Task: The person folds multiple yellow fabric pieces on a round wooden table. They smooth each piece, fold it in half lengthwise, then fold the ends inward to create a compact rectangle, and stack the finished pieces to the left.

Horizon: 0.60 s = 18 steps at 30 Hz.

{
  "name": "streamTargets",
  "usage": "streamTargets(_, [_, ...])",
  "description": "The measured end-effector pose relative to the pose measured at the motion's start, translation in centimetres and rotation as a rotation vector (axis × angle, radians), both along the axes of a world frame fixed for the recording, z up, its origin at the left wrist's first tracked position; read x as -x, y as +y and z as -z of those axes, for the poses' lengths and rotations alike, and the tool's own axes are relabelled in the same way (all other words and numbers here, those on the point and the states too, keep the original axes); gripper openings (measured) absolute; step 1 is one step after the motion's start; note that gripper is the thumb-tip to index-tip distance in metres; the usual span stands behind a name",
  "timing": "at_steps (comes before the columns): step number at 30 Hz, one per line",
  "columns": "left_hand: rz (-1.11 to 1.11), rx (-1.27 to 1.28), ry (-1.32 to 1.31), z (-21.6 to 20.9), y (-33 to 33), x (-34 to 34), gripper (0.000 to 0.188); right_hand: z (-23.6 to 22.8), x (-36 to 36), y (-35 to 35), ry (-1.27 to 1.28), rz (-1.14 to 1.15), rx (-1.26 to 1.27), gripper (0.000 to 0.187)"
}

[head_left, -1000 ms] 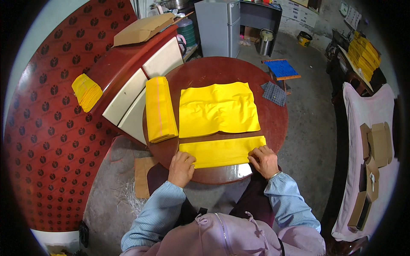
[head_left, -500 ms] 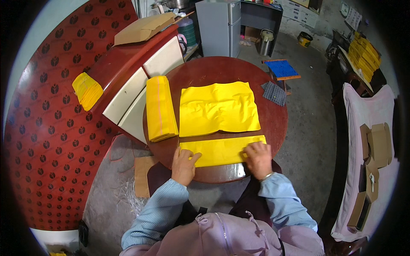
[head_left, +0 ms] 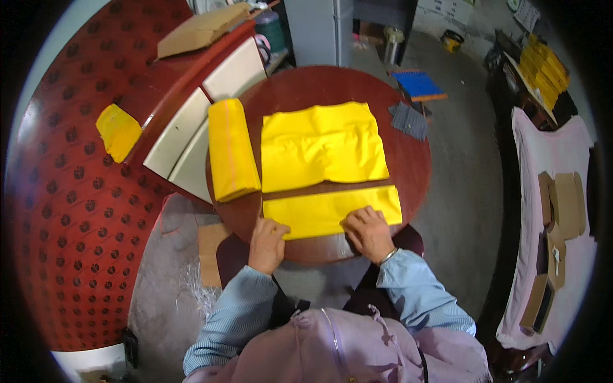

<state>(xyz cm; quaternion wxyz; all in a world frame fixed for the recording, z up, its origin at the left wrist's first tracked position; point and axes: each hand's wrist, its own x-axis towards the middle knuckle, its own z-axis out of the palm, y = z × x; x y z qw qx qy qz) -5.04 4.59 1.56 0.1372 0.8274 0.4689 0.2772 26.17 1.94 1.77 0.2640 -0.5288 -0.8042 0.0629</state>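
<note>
A folded yellow cloth strip (head_left: 313, 209) lies lengthwise near the front edge of the round table. At its front left corner, my left hand (head_left: 267, 244) has its fingers bent and closed on the edge. My right hand (head_left: 370, 233) rests on the strip's front edge, right of the middle, fingers slightly apart over the fabric. Just beyond lies a wider, creased yellow cloth sheet (head_left: 322, 147), spread out and touched by neither hand. To its left stands a thick stack of folded yellow cloths (head_left: 232, 150) with a pinkish line along the top.
The round reddish-brown table (head_left: 408, 166) carries the cloths and a grey textured mat (head_left: 409, 120) at its right. A blue-topped stool (head_left: 418, 84) stands beyond. At left, a cabinet holds a cardboard box (head_left: 204, 30) and another yellow bundle (head_left: 119, 133). Open cartons (head_left: 565, 204) lie far right.
My right hand has slid left along the strip's front edge. My left hand stays by the left corner, thumb drawn closer to the fingers. The whole view has shifted slightly.
</note>
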Motion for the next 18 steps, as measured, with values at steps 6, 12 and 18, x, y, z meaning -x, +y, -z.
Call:
streamTargets(6, [-0.097, -0.036, -0.081, 1.2, -0.5, -0.8, 0.019, 0.2, -2.8, -1.8, 0.051, 0.127, -0.022, 0.015])
streamTargets(12, [-0.194, -0.105, -0.095, 1.0, -0.7, -2.1, 0.021, -0.1, -5.3, -2.2, 0.028, 0.25, -0.014, 0.014])
streamTargets(18, [-0.221, -0.164, 0.046, 0.9, -0.2, -1.8, 0.023, -0.1, -6.5, -1.5, -0.012, 0.316, 0.02, 0.016])
